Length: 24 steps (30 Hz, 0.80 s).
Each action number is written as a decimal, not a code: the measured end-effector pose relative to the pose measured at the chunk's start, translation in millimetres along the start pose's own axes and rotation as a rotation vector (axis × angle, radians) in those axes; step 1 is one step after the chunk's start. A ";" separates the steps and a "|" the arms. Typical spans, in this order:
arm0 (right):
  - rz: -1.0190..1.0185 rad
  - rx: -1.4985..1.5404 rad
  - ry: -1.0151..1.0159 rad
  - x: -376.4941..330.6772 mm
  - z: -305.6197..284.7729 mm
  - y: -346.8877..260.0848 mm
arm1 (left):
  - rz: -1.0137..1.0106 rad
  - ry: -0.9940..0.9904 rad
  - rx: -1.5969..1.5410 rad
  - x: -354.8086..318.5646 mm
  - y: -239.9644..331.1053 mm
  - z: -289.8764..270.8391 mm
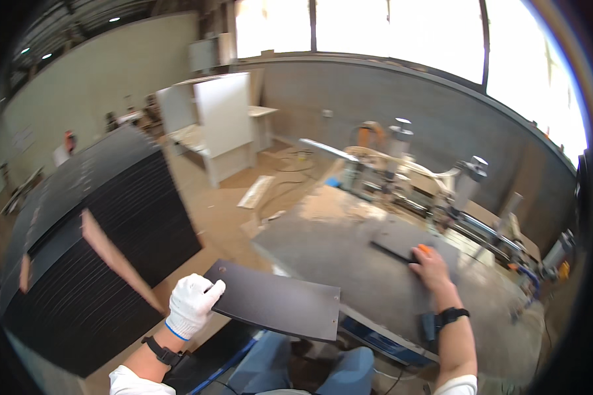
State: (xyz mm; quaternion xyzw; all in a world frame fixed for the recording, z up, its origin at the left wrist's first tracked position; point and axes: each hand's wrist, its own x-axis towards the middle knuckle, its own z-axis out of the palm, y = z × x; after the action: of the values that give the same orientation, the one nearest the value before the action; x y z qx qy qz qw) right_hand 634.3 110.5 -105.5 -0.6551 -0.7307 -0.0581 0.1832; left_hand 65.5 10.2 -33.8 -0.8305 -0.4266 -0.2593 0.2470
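Note:
My left hand (192, 301), in a white knitted glove with a blue cuff edge, grips the left end of a dark grey rectangular panel (277, 296). Small holes show near that panel's ends, and it is held over my lap beside the machine table. My bare right hand (433, 268) is closed at the near edge of a second dark panel (398, 238) lying on the grey metal table (349, 263). Something small and orange (425, 249) shows at its fingertips; I cannot make out what it is. Part of the second panel is hidden by my fingers.
A tall stack of dark panels (118, 197) stands at left, with a light wooden strip (115, 253) against it. Metal cylinders (469, 181) and rails line the table's far side. White cabinet panels (224, 112) stand behind, with cables (296, 164) on the floor.

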 end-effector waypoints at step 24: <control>-0.041 0.034 0.390 -72.6 -78.7 -72.6 | -0.857 -0.211 1.008 -190.0 -174.2 -299.6</control>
State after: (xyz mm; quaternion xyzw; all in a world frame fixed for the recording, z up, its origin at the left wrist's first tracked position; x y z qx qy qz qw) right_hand 583.8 7.2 -46.3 -0.6133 -0.6954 -0.1751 0.3311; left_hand -241.4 -199.8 99.9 -0.3916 -0.8096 -0.0209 0.4368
